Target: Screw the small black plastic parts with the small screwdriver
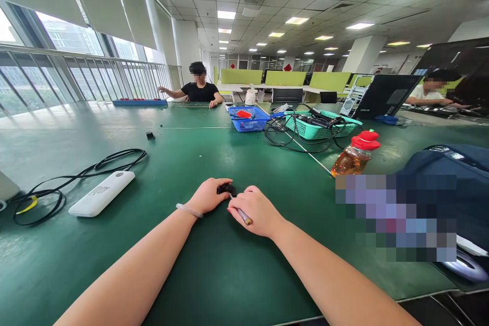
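Bench (pixel 225 280), head view: broad, green-topped.
Left hand (pixel 206 196): fingers curled, gripping a small black part (pixel 224 188).
Right hand (pixel 255 212): closed around a screwdriver-like tool (pixel 243 216), tip at the part.
Part's place: between both hands; bench contact unclear.
Care: firm bracing, aligned tip should help.

Could read no word, brand or number. Made out grey marking (pixel 100 191) on the top of the white oblong device (pixel 102 198), too blurred to decipher, and red diamond-shaped signs (pixel 288 68) in the far background, too small to read.
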`<state>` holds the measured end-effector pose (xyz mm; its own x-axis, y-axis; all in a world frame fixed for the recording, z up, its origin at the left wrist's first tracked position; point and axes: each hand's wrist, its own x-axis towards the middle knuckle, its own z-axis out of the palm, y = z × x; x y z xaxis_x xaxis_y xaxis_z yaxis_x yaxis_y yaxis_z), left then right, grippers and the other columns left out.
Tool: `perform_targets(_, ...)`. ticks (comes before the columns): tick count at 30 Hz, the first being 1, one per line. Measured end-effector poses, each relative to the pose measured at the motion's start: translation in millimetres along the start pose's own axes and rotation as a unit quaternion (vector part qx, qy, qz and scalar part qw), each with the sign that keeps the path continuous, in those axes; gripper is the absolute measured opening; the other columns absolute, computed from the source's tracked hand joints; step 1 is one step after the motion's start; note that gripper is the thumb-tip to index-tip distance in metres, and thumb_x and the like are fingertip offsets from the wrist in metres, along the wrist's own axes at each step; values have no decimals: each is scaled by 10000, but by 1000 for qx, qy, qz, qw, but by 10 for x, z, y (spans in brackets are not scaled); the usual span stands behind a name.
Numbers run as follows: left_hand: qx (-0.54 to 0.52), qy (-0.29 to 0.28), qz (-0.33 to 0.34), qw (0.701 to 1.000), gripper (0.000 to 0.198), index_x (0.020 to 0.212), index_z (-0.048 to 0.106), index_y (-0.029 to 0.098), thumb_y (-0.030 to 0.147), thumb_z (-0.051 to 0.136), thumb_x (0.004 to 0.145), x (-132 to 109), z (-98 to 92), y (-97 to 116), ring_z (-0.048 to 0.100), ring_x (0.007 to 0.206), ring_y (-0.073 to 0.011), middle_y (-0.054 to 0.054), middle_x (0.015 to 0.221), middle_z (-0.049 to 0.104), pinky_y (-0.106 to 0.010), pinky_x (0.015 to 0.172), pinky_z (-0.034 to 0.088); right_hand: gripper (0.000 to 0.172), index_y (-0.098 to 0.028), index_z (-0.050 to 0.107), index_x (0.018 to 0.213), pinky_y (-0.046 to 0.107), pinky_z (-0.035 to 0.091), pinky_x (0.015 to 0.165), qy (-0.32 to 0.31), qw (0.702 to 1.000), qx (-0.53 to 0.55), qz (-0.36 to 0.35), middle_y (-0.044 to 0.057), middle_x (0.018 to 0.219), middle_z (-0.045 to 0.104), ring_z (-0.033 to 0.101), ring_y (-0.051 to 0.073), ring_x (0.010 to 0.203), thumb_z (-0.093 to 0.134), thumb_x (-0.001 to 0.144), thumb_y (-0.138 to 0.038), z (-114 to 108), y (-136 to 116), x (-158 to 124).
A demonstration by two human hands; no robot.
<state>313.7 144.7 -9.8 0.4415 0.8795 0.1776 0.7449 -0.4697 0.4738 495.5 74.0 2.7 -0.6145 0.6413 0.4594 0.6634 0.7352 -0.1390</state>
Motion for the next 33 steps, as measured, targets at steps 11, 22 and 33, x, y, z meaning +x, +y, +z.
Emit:
perform_targets(11,-2,1,0,1000,432,1210,630,250,279,588,781,-14,-10,15,612,1074,-248,-35,1150,692,-366,959,482,230,-199,612,775,296,335,767,17,1000,26,3,-3,692,662,544,121,636,454,937,-236,-12,38,-4)
perform_targets(22,-32,18,-7,999,502,1269,560,248,324,634,778,-28,6,13,623,1039,-239,-41,1161,678,-362,930,486,222,-210,634,827,313,376,785,49,989,122,63,13,749,668,543,131,661,458,936,-290,-27,131,-13)
perform_targets(33,-28,13,-1,1000,556,1308,531,229,289,661,771,-30,-13,54,627,1074,-249,-61,1171,682,-370,958,483,285,-206,634,904,267,418,584,89,817,498,278,-14,701,593,499,112,576,635,765,-454,116,314,-24)
